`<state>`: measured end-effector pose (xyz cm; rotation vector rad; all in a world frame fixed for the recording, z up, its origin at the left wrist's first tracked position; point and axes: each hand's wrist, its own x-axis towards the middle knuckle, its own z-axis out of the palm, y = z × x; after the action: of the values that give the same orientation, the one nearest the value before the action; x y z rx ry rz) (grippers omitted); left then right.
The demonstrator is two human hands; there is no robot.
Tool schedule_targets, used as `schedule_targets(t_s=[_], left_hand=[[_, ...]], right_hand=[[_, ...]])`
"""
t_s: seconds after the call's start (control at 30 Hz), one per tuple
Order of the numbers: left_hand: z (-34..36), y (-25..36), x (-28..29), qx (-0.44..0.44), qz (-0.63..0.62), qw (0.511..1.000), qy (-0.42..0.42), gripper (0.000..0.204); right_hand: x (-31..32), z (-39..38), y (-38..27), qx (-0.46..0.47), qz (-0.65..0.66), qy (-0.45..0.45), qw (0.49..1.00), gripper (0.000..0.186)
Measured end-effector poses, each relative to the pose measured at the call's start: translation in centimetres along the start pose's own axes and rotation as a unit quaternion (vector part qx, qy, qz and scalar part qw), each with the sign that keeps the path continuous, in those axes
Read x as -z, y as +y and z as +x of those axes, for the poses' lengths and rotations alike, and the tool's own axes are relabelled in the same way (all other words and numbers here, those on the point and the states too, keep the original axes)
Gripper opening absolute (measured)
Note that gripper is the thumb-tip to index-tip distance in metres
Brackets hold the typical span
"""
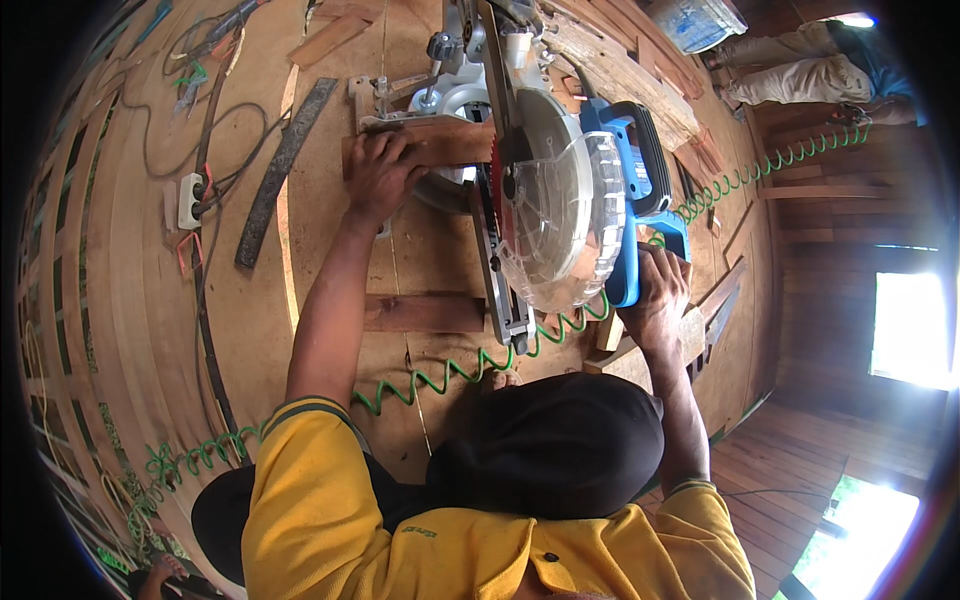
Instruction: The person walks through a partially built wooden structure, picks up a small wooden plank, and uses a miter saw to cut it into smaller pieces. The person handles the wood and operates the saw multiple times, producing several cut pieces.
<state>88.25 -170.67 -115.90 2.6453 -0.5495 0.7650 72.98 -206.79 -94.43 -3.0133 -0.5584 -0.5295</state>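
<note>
My left hand (380,178) holds a short reddish-brown wooden board (445,145) on the bed of a miter saw, its fingers curled over the board's left end. The board's right end lies at the red-edged saw blade (494,180). A clear plastic guard (560,205) covers much of the blade's right side. My right hand (657,290) is wrapped round the blue handle (626,262) of the miter saw. Part of the saw's base is hidden under the blade and guard.
A green coiled hose (445,378) crosses the plywood floor close before me. Another board (425,313) lies below the saw. A dark strip (285,175) and a white socket block (190,200) with cables are at left. Offcuts, a bucket (697,22) and another person (800,75) are at upper right.
</note>
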Motion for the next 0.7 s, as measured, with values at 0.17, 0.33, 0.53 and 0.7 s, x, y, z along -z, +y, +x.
schedule_targets(t_s=[0.17, 0.33, 0.53, 0.7], left_hand=[[0.05, 0.03, 0.22, -0.004, 0.000, 1.000, 0.005, 0.040], [0.47, 0.13, 0.55, 0.001, -0.025, 1.000, 0.014, 0.036], [0.63, -0.23, 0.69, 0.011, -0.062, 0.998, 0.007, 0.033], [0.54, -0.28, 0.45, 0.018, -0.058, 0.998, 0.023, 0.032]], right_hand=[[-0.11, 0.13, -0.12, 0.004, 0.005, 0.013, 1.000, 0.036], [-0.02, -0.02, -0.02, -0.004, -0.009, -0.005, 1.000, 0.034], [-0.15, 0.08, 0.11, -0.001, -0.007, -0.005, 1.000, 0.034], [0.74, 0.52, -0.38, -0.005, 0.021, -0.028, 0.999, 0.040]])
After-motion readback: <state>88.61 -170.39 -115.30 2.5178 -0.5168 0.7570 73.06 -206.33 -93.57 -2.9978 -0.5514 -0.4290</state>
